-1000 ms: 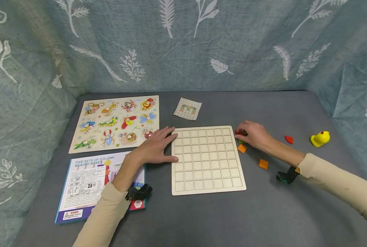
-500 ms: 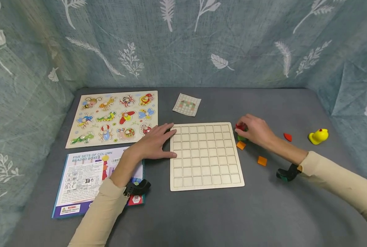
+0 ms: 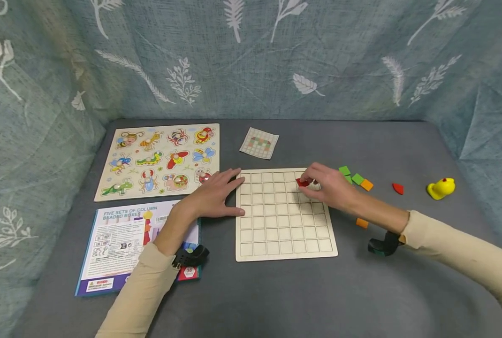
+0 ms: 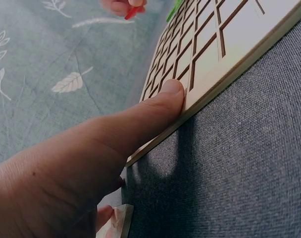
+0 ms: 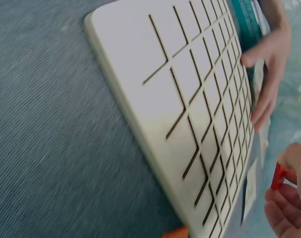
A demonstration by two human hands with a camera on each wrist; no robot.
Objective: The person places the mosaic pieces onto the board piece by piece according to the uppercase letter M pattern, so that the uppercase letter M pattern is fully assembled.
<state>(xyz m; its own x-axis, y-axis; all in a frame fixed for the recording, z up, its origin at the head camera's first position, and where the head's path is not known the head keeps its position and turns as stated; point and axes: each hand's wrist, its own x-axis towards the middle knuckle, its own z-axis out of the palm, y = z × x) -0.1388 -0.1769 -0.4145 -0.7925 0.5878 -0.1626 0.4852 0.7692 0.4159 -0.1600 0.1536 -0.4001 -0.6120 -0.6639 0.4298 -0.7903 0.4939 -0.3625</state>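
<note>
Nearest, lower left: one boxed set, flat [image 3: 116, 263], printed "Five Sets of Column Beaded Boxes", partly beneath the left forearm. Centre: one pale wooden grid board [image 3: 272, 221], lying flat on the grey tabletop [image 3: 276, 300]. Left hand [image 3: 212, 197]: fingers spread, thumb and fingertips resting on the board's left rim. Loose orange square [image 3: 362, 223], right of the board. Right hand [image 3: 329, 185]: thumb and fingers pinching one red piece [image 3: 301, 182] over the board's far right cells; contact with the board cannot be told. Beyond the right wrist: second orange square [image 3: 367, 185], green squares [image 3: 345, 171], red curved-edged piece [image 3: 398, 188], yellow duck [image 3: 441, 188]. Far left: insect puzzle [image 3: 128, 176]. Far centre: small patterned card [image 3: 259, 143]. Rearmost: blue-green leaf-print cloth [image 3: 251, 70].
</note>
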